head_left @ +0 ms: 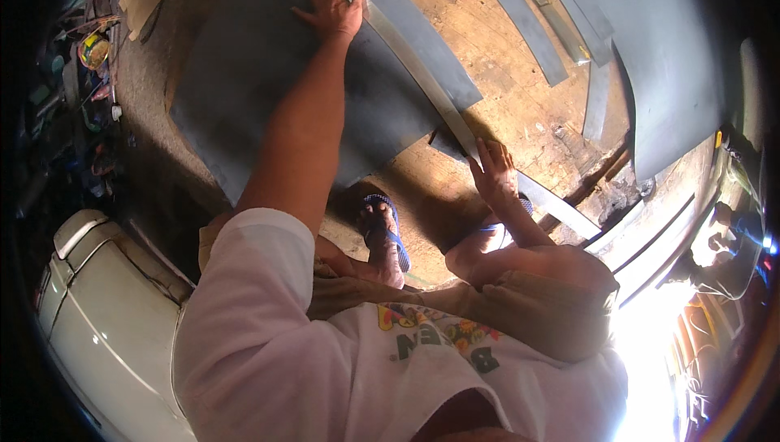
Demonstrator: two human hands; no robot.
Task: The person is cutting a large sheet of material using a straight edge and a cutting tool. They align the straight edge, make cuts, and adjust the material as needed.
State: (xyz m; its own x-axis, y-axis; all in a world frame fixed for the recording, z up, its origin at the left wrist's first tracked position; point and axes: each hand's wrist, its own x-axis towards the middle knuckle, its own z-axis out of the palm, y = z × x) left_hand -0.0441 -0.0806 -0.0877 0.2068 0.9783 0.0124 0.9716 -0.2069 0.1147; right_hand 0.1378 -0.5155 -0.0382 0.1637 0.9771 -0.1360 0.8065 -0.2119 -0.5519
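Observation:
A large dark grey sheet lies on the wooden surface in front of me. Along its right side runs a long, narrow metal straightedge. My left hand is spread flat at the far end, its thumb against the straightedge and its other fingers over the sheet. Closer to my body, my right hand rests on the near part of the straightedge with fingers stretched out. A grey strip borders the straightedge on its right. Past my right hand, a bright flat length continues toward the lower right.
Loose grey strips lie on the worn boards at right. Another big grey sheet stands beyond them. My sandalled feet are close to the sheet's near edge. Clutter fills the far left, above a pale rounded body panel.

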